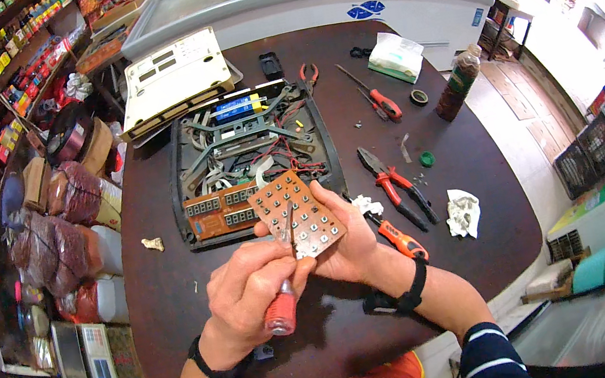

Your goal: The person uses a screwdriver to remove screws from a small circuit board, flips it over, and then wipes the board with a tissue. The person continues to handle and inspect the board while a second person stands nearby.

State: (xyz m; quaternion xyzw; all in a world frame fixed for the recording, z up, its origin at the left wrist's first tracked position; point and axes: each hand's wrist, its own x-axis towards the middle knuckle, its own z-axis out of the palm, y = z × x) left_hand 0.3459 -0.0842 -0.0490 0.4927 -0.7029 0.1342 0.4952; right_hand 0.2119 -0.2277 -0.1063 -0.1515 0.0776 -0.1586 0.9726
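Wrapped around a screwdriver with a clear red handle (pixel 281 312) is my left hand (pixel 239 296); the shaft points up at the face of a small circuit board. My right hand (pixel 351 233) holds that orange-brown button circuit board (pixel 296 208) by its right and lower edges, tilted toward me. Rows of small black push buttons cover it, with paler ones near its lower edge. Just beyond lies an opened electronic scale (pixel 254 141), showing a metal frame, wires, a blue battery (pixel 236 108) and a display board (pixel 222 213). The board partly hides the scale's near edge.
The scale's cream cover (pixel 174 82) rests at the table's far left. On the right lie red-handled pliers (pixel 397 187), an orange-handled tool (pixel 400 239), a screwdriver (pixel 383 103), a tape roll (pixel 418 97), crumpled tissue (pixel 463 212) and a bottle (pixel 460 83). A chest freezer (pixel 303 7) stands behind.
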